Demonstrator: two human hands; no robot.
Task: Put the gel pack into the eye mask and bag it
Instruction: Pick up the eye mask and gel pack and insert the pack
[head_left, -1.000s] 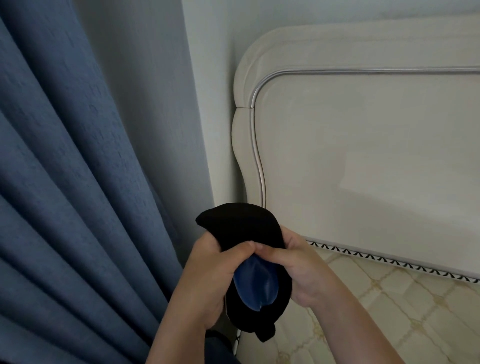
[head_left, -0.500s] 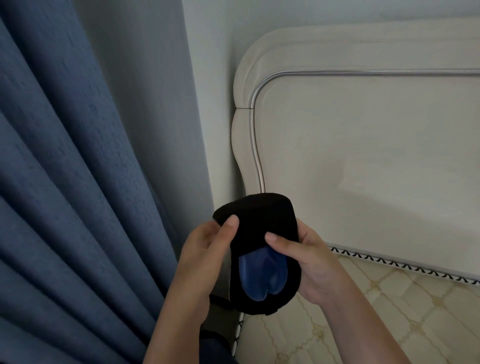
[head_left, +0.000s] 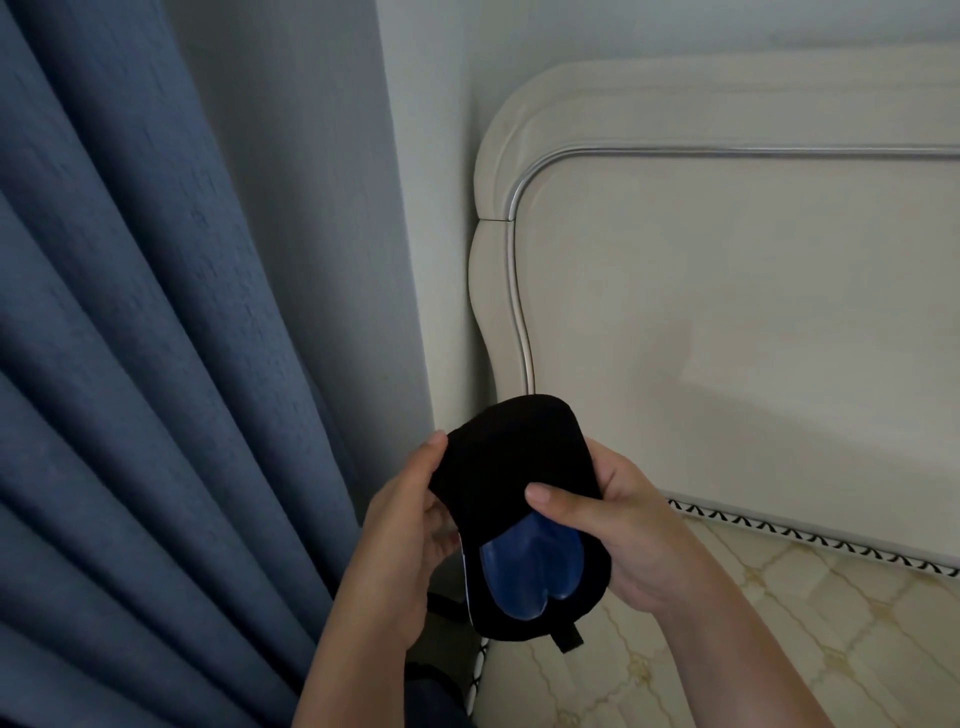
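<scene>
The blue gel pack (head_left: 524, 574) sits half inside the black eye mask (head_left: 514, 467), held between both hands. The right hand (head_left: 618, 530) grips the mask's right edge, thumb on top; the left hand (head_left: 410, 525) holds its left edge. A headboard (head_left: 727, 312) stands beyond them, a curtain (head_left: 130, 364) left of the left hand.

Cream quilted mattress (head_left: 789, 639) abutting pale headboard (head_left: 727, 322).

This is a bedroom in a home. A cream padded headboard (head_left: 727, 312) with a curved silver trim line stands against a pale plain wall (head_left: 426, 208). Below it lies a cream quilted mattress (head_left: 779, 623) with a gold diamond pattern and black-and-white piped edging. Heavy blue pleated fabric curtains (head_left: 130, 364) hang at the left, beside the bed.
</scene>
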